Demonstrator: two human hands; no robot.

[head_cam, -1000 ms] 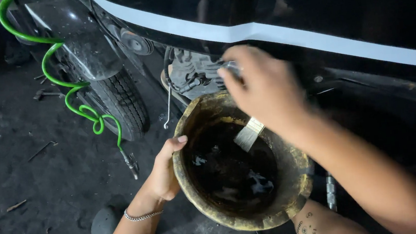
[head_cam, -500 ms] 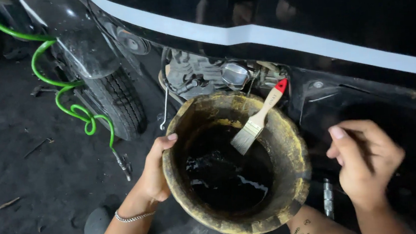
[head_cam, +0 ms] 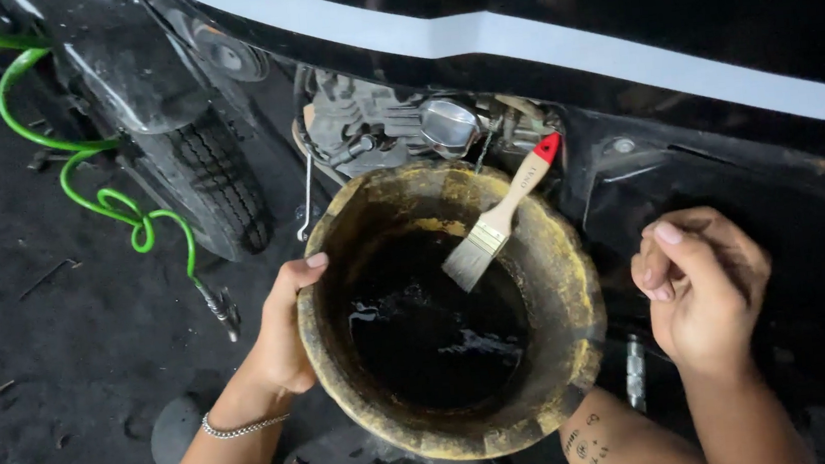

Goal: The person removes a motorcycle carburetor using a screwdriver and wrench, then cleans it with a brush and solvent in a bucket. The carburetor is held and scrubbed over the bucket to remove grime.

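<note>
On a dark workshop floor (head_cam: 33,325), we crouch beside a motorbike with a grimy yellow bowl (head_cam: 556,279) held at the centre of our view. Starting at nine o'clock, a coiled green hose (head_cam: 116,200) trails down past the tyre (head_cam: 219,184) and lies well apart from our work. Our left hand (head_cam: 287,333) grips the bowl's rim at its nine o'clock edge, thumb hooked over the lip and fingers clamped on the outer wall. The bowl holds a pool of black liquid (head_cam: 431,335); we judge it heavy and prone to slosh, its coated wall likely slick, so the rim, with a second hold under the base, looks the surest place to take it. A brush (head_cam: 496,225) with a pale wooden handle and a red tip leans inside, bristles down toward the liquid, handle resting over the rim at one o'clock; it looks light and stiff, best taken by the handle. Just beyond the rim at twelve o'clock sits the engine (head_cam: 403,128), crowding the bowl under the black body panel (head_cam: 612,6) with its white stripe. At three o'clock our right hand (head_cam: 700,281) hangs free of the bowl, fingers curled loosely together, holding nothing that we can see.
</note>
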